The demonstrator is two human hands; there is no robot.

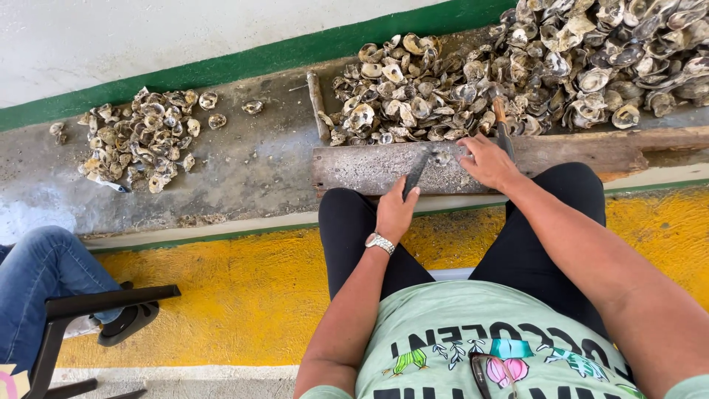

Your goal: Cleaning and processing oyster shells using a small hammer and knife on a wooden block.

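A long grey concrete surface (251,166), edged by a green painted band below a pale wall, runs across the scene and carries a large heap of grey-white oyster shells (532,66) that fills its upper right, with a smaller pile of the same shells (140,140) lying well apart at the left. Below the ledge, a yellow-painted kerb (221,295) stretches along the floor. A weathered wooden plank (369,168) lies on the surface just in front of the large heap, across from the seated person's knees in black trousers. At the far left, another person's leg in blue jeans (44,273) and a dark sandal rest beside a black chair frame (96,303). The person's left hand (395,210), with a silver wristwatch at the wrist, has its fingers clamped round the handle of a dark metal knife (416,174), whose blade points up the plank toward a small grey oyster (442,157). The right hand (487,162) presses down on the plank just beside that oyster, fingers spread and bent over it, touching or nearly touching the shell. A wooden-handled tool (502,125) stands behind the right hand at the edge of the heap.
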